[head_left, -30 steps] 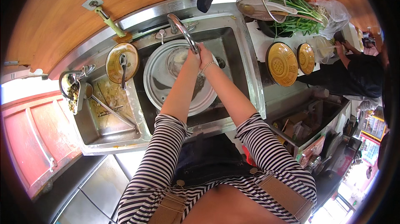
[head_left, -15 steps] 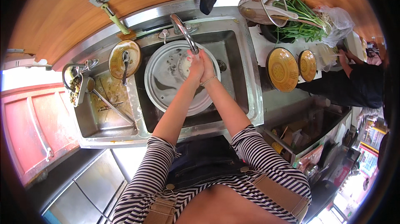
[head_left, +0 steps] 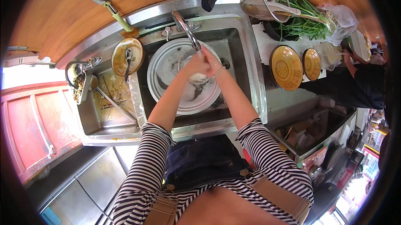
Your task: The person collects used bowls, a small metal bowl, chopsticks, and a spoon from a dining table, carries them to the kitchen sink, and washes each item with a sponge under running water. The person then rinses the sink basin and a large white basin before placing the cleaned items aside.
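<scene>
The pale round basin (head_left: 189, 109), seated in the sink (head_left: 241, 74), would likely handle stiff, slippery when wet, best held at nine and three o'clock. Above, left hand (head_left: 196, 64) and right hand (head_left: 212, 60) are pressed together; each grip's opening or contents cannot be told. The faucet (head_left: 191, 35) is seen toward twelve.

Two side-by-side sink basins (head_left: 241, 72), two faucets (head_left: 189, 33), three yellow-brown dishes (head_left: 287, 68), one green-handled tool (head_left: 118, 16)
</scene>
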The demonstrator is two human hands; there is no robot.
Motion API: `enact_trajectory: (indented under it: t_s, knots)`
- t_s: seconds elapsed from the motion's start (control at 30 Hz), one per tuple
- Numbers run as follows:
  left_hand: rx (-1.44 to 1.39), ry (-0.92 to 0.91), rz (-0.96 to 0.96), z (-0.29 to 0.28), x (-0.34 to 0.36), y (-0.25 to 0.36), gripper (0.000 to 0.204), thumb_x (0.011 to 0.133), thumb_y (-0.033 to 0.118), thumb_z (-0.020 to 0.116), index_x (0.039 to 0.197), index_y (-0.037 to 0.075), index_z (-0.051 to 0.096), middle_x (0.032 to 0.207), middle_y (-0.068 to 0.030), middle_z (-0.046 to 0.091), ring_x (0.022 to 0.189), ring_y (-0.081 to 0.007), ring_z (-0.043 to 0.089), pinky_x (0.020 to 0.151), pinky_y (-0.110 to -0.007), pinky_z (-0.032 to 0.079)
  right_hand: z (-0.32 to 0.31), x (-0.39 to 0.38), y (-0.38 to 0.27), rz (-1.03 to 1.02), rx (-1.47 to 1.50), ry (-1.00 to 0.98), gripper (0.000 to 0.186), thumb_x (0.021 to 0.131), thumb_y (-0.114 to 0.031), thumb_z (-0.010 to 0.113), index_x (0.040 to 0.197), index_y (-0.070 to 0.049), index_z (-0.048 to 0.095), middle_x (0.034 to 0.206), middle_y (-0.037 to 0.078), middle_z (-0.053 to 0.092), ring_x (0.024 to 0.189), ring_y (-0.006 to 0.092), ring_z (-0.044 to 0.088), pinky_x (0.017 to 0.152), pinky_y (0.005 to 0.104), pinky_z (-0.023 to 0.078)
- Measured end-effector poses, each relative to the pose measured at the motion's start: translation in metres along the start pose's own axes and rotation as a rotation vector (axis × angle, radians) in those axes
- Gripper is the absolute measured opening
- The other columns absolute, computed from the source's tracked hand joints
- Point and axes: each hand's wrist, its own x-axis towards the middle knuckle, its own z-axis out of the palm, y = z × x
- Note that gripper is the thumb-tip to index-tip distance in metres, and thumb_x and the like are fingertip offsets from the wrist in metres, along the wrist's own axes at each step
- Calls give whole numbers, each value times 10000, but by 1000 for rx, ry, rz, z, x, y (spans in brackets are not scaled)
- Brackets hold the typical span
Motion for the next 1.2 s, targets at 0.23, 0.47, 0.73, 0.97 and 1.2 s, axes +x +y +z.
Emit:
enact_trajectory:
  t_s: [0.23, 0.47, 0.73, 0.97, 1.2]
  knots:
    - [-1681, 187, -252, -24, -9, -27, 298, 879, 362, 590, 781, 93, 509, 618, -25, 507, 499, -147, 486, 455, -267, 430, 47, 37, 31, -232, -99, -52, 411, 910, -413, 520, 637, -108, 481, 503, -2, 422, 356, 99, 345, 320, 223, 239]
    - [-1512, 367, -256, 31, 9, -5, 347, 861, 339, 599, 1067, 70, 520, 958, -104, 610, 832, -260, 607, 694, -374, 509, 52, 26, 1, -931, -1599, 534, 259, 807, -175, 546, 1029, -51, 494, 983, 186, 593, 964, 289, 578, 818, 402, 446]
    - [-1506, 548, -419, 12, 26, -20, 290, 888, 256, 447, 958, 27, 611, 892, -99, 638, 855, -258, 607, 784, -394, 502, 34, 11, 5, -707, -1806, 434, 192, 779, -136, 568, 932, -22, 579, 888, 207, 633, 847, 328, 616, 741, 394, 500]
    - [-1788, 403, -121, 37, 45, -25, 267, 897, 275, 488, 914, 43, 620, 949, -95, 657, 863, -245, 616, 788, -366, 495, 26, 0, -1, -706, 79, 116, 324, 828, -159, 655, 1124, -80, 550, 1031, 19, 582, 927, 166, 557, 802, 267, 453]
    - [287, 406, -293, 43, 69, -49, 253, 860, 276, 475, 938, 90, 628, 964, -130, 634, 884, -316, 614, 742, -407, 494, 28, 7, 42, -839, -516, 576, 671, 702, -137, 728, 1276, -32, 397, 1177, 122, 507, 1011, 207, 522, 886, 345, 422]
